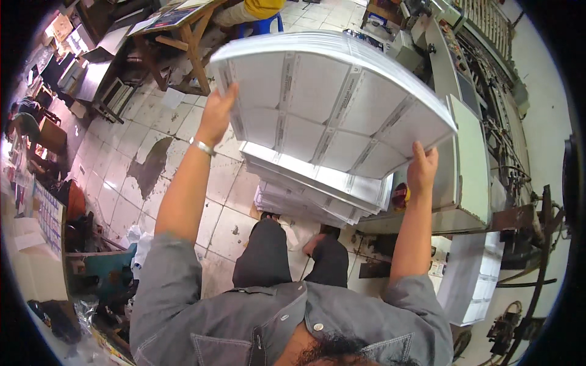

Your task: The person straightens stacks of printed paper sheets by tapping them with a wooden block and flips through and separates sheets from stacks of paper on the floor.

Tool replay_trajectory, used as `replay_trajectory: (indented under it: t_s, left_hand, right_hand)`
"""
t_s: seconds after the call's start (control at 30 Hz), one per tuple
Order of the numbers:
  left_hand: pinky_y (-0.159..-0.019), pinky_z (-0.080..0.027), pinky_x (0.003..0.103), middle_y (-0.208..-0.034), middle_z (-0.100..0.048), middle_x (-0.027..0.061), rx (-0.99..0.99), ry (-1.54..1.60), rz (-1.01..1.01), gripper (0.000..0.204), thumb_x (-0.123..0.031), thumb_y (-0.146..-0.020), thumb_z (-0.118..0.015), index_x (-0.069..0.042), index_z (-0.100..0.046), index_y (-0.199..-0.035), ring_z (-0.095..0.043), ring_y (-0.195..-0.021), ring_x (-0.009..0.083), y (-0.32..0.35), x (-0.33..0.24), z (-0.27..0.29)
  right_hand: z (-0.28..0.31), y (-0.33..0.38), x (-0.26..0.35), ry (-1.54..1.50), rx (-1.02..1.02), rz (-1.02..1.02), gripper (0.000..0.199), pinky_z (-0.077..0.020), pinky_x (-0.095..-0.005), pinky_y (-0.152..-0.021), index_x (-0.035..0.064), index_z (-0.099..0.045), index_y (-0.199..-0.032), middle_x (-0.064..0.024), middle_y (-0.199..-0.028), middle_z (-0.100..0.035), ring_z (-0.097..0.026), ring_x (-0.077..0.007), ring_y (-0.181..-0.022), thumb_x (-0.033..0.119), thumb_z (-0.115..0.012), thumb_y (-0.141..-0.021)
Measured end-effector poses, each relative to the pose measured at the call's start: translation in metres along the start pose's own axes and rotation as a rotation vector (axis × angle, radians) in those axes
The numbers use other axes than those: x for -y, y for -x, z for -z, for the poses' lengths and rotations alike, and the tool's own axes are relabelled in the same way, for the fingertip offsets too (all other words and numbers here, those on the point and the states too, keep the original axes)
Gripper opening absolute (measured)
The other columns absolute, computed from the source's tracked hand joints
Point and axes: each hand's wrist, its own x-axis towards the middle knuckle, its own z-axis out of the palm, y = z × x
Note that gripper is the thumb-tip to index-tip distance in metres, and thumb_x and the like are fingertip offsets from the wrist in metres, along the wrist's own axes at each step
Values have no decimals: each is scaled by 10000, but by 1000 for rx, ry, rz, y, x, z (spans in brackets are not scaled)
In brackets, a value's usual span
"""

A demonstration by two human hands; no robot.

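Between my two hands is a thick stack of large white printed sheets (308, 97), divided into panels by grey printed strips. My left hand (220, 116) grips its left edge, thumb on the near face, a metal band on the wrist. At the right edge, my right hand (422, 165) is closed on the stack with the thumb upward. The fingers behind the paper are hidden. The held stack bows and tilts above a tall pile of similar sheets (311, 177), whose layers lie unevenly fanned. I cannot tell whether the held stack touches the pile.
A pale green machine cabinet (473, 165) stands close on the right. Another white paper stack (473, 277) sits at lower right. A wooden table (183, 30) and a seated person in yellow (262, 7) are at the back left. Worn white tiles (122, 177) cover the floor.
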Motion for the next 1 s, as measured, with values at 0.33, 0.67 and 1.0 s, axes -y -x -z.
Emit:
replay_trajectory:
  t_s: [0.33,0.67,1.0]
  left_hand:
    - [-911,-400,305,-1136,-578,89,-7,409,43,512,-395,-922,-528,24,-478,-1213,-540,-1019,160,-18,-31,10]
    - [-964,-351,316,-1171,-553,86,109,265,164,497,-117,-776,-631,-14,-468,-1234,-493,-1101,186,-9,4,25]
    - [-980,-338,317,-1200,-533,92,157,243,164,610,-161,-769,-659,0,-391,-1293,-482,-1118,191,-2,5,35]
  right_hand:
    - [-6,-24,48,-302,52,10,292,-447,-321,-848,-16,-515,-1131,-100,-1069,-589,-570,-210,-967,140,-585,-894]
    - [11,-10,-1,-96,55,-103,596,-349,-351,-951,-4,-440,-1230,-88,-1133,-539,-499,-223,-1076,100,-672,-691]
    - [-4,9,3,-70,25,-81,631,-335,-358,-981,-17,-400,-1267,-101,-1194,-511,-481,-239,-1114,97,-685,-717]
